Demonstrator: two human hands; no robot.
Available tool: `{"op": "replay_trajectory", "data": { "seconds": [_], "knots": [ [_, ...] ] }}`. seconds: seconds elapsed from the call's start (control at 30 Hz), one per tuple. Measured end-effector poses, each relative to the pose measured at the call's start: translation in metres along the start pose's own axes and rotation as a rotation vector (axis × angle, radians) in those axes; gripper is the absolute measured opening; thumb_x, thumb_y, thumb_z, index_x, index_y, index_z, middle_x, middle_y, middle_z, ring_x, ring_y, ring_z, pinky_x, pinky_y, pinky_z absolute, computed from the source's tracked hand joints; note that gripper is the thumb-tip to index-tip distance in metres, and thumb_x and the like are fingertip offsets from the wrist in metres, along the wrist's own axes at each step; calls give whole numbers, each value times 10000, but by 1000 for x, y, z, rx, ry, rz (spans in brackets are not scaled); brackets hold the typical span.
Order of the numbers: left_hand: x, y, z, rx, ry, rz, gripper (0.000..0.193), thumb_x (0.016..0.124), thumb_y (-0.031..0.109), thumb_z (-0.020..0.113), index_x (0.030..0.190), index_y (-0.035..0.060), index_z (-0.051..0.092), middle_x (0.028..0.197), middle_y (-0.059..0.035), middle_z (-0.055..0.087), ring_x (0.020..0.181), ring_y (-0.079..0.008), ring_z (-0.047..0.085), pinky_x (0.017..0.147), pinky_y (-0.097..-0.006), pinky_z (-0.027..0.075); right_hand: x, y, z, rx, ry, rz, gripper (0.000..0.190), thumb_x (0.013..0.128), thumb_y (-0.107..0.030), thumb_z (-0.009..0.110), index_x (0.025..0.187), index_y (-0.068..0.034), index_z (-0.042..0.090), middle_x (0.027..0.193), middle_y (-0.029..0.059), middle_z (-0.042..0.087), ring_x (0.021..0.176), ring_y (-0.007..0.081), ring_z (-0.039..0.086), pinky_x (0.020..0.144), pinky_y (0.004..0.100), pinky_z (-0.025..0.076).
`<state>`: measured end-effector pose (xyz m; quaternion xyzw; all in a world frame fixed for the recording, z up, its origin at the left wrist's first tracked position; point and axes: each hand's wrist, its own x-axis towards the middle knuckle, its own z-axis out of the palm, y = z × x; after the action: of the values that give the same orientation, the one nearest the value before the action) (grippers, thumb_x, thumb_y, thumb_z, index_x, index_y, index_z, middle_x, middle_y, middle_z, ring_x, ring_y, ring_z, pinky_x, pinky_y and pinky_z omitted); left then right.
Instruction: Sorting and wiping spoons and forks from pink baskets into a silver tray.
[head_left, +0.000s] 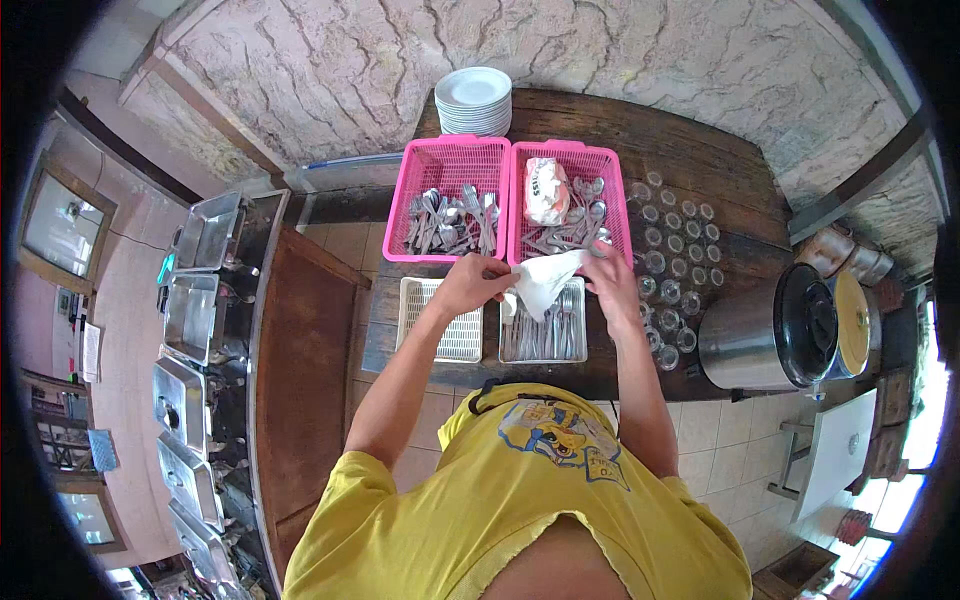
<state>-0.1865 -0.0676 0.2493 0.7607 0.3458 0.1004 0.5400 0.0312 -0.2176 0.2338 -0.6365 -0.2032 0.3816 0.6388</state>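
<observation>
Pinched between the fingers of my left hand (474, 283) and my right hand (611, 289) is a white tissue (546, 283). It hangs over the back part of a white plastic basket (541, 361) that holds cutlery in rows. Left of that basket stands a white slatted basket (440, 358) with nothing seen in it. Behind it, a pink plastic basket (389, 225) holds a heap of forks and other cutlery (450, 223). In the right pink basket (624, 202) lie spoons (592, 214) and a pack of tissues (546, 191).
A stack of white plates (473, 101) stands at the wooden table's back edge. Rows of clear glasses (679, 266) are at the right, beside a large metal pot (742, 330) with a black lid. Metal chafing dishes (191, 319) line a counter at the left.
</observation>
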Motion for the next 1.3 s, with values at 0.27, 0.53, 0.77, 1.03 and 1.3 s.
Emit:
{"op": "replay_trajectory", "data": {
  "seconds": [0.27,0.53,0.77,1.03,1.3],
  "knots": [
    [4,-3,0,-91,-29,58,324,915,242,737,1018,-65,754,736,-94,727,637,-121,688,618,-281,523,21,15,-2,184,109,-134,384,977,-262,714,1288,-57,625,912,22,672,802,86,620,722,263,506],
    [10,21,-6,14,-130,103,301,932,218,738,1015,-71,742,768,-76,709,651,-100,653,620,-274,515,-7,19,-2,536,-631,448,1076,865,-881,367,1478,3,383,1069,226,698,801,258,723,652,345,577],
    [1,46,-14,66,-295,85,282,917,256,764,1019,-7,775,721,-47,701,619,-63,633,576,-249,481,18,38,-8,727,-689,517,1115,861,-889,339,1355,88,548,1149,238,702,1050,309,715,748,393,618],
    [7,5,-1,-5,-480,-185,279,907,315,784,992,49,785,741,-4,713,641,-47,630,544,-220,448,45,5,15,-233,-805,173,301,996,-183,659,1273,-71,700,1099,105,750,955,154,703,813,307,559],
    [13,-39,-1,-285,-288,-302,272,905,263,790,1036,26,776,736,-15,707,622,-35,611,512,-193,421,-1,-27,40,-904,-623,-630,580,862,-5,679,1422,-127,588,1020,145,754,921,312,689,837,412,532]
  ]
}}
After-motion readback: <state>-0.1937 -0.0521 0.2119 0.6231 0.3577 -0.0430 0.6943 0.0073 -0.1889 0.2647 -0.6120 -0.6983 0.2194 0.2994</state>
